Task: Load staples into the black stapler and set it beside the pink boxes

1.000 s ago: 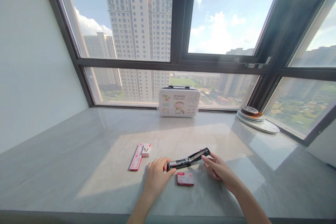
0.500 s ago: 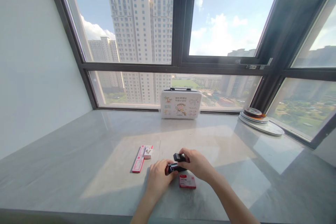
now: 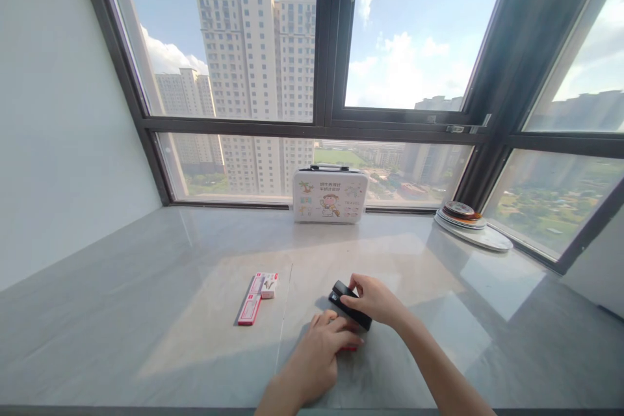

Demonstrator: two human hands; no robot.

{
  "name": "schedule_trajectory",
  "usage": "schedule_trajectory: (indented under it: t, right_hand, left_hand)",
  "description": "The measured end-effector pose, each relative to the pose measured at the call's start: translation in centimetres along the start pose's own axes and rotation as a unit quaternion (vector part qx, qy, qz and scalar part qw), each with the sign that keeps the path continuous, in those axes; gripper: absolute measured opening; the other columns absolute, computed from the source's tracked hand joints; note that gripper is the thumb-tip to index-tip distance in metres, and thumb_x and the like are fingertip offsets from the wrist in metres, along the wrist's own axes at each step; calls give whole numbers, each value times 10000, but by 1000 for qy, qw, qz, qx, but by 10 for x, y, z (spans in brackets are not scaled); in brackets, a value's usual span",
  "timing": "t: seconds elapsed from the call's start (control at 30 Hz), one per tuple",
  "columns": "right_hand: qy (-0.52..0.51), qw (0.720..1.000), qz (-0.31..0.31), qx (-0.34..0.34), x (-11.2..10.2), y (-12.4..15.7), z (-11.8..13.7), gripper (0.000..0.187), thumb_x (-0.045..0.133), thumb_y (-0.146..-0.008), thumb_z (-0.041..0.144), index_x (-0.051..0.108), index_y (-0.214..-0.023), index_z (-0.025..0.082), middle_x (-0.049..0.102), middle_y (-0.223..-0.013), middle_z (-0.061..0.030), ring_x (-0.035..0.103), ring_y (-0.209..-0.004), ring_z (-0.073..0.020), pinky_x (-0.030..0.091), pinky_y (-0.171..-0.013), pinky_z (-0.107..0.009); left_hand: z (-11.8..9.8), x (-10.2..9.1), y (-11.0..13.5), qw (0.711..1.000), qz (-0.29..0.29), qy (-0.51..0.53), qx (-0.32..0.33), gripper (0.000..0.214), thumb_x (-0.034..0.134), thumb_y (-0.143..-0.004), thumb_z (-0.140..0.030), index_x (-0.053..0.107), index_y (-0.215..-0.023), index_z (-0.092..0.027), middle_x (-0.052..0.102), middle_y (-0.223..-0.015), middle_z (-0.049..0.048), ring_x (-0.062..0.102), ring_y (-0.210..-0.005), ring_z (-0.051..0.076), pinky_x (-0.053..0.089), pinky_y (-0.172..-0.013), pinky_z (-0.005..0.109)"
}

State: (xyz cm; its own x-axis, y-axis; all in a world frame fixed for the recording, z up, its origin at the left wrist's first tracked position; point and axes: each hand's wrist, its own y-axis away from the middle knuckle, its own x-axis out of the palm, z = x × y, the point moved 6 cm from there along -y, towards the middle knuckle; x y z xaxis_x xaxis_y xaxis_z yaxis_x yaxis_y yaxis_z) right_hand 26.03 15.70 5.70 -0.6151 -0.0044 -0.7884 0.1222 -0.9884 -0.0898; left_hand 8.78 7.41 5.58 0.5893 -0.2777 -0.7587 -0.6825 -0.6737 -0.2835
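Note:
In the head view, my right hand [image 3: 374, 299] grips a black stapler [image 3: 359, 318] from above, thumb and fingers at its front part. The stapler is angled over the windowsill surface, its near end close to my left fingers. My left hand [image 3: 319, 352] is curled over a small red-and-white box [image 3: 349, 349], which it mostly covers; just a red edge shows below the fingers. Off to the left, two flat red-and-white boxes [image 3: 249, 309] lie end to end. A small white box [image 3: 268, 286] with a staple-like picture sits against them.
A white cartoon-printed case [image 3: 330, 198] with a black handle stands against the window. Stacked plates [image 3: 470, 224] rest in the right corner. Dark window frames [image 3: 312, 131] border the pale sill [image 3: 195, 351] at the back, and a white wall [image 3: 49, 130] rises on the left.
My left hand has let go of the stapler and moved down onto the red-and-white box. My right hand now holds the stapler alone, turned slightly. The view has shifted a little.

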Motion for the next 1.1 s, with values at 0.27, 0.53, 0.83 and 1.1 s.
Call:
schedule_trajectory:
  t: [0.27, 0.53, 0.83, 1.1]
  right_hand:
    - [-259, 959, 60, 94, 35, 40, -33, 570, 489, -907, 756, 588, -1104, 230, 528, -675, 61, 389, -469, -93, 254, -430, -228]
    - [-362, 927, 25, 98, 82, 47, -6, 675, 503, -875, 798, 559, -1246, 236, 462, -644, 79, 364, -368, -81, 292, -341, -232]
    - [-395, 908, -20, 135, 82, 48, -7, 754, 442, -858, 850, 485, -1320, 255, 410, -608, 91, 328, -385, -97, 256, -346, -239]
    - [-324, 935, -80, 118, 76, 51, -8, 724, 474, -838, 843, 568, -1245, 252, 415, -602, 66, 389, -489, -141, 302, -486, -276]
  left_hand:
    - [66, -35, 28, 984, -52, -54, -163, 732, 647, -761, -254, 518, -1472, -373, 577, -1387, 41, 482, -1324, 276, 361, -1137, 402]
    - [75, -24, 24, 983, -46, 0, -180, 890, 819, -708, -387, 469, -1524, -342, 605, -1385, 54, 508, -1295, 276, 381, -1128, 386]
    - [66, -41, 30, 978, -140, 0, -155, 516, 655, -906, -450, 584, -1407, -349, 609, -1390, 35, 509, -1315, 256, 391, -1140, 392]
    - [132, -101, 112, 869, -298, -237, -315, 418, 437, -928, -162, 723, -1188, -324, 640, -1217, 61, 570, -1074, 276, 462, -990, 436]
